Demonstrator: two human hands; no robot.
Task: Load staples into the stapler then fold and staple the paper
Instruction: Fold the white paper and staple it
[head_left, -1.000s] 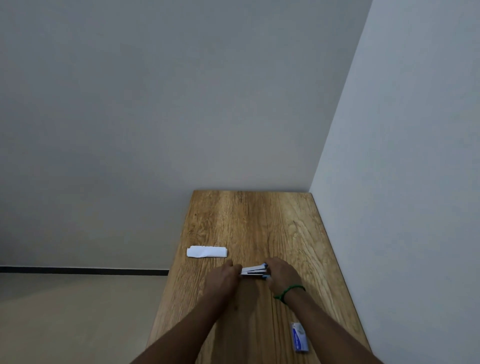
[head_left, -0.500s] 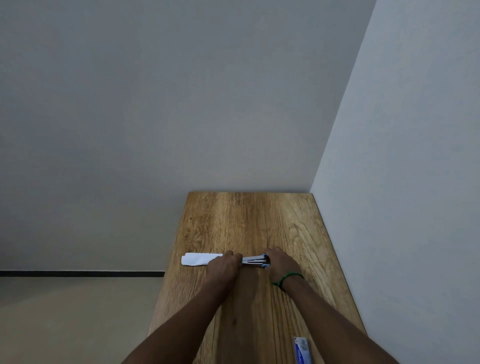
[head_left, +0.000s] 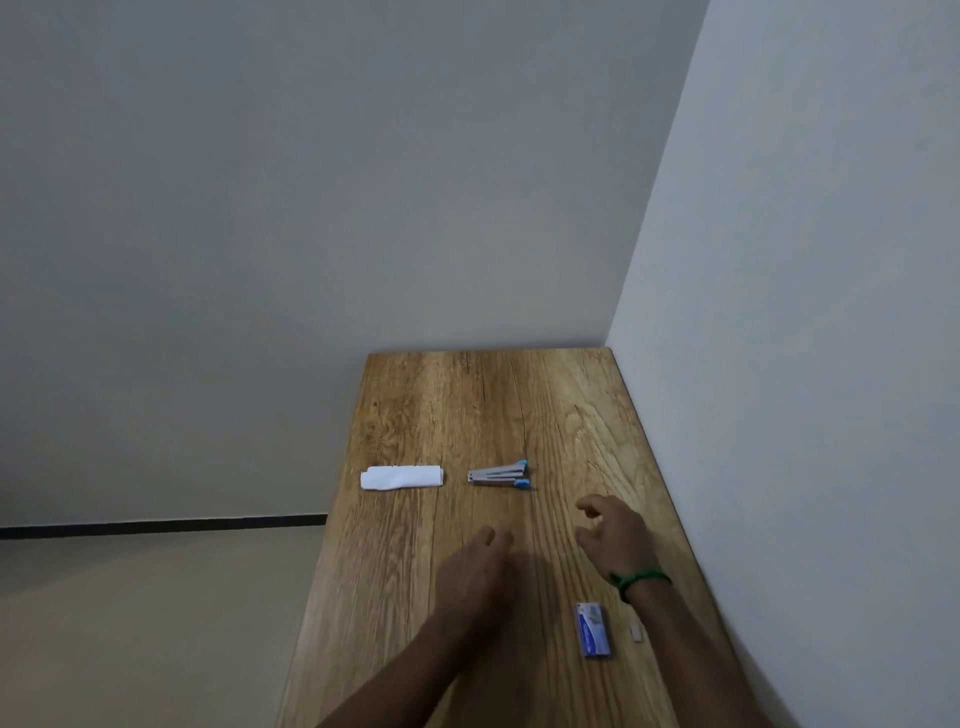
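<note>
I judge stapling finished: folded white paper (head_left: 401, 477) and grey-blue metal stapler (head_left: 498, 475) lie mid-frame; both hands' fingers loosely spread, empty

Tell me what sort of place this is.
Probably a plain indoor room with a desk pushed into a corner. The wooden table meets two bare grey walls, and it holds only stationery: a stapler, folded paper and a staple box.
</note>
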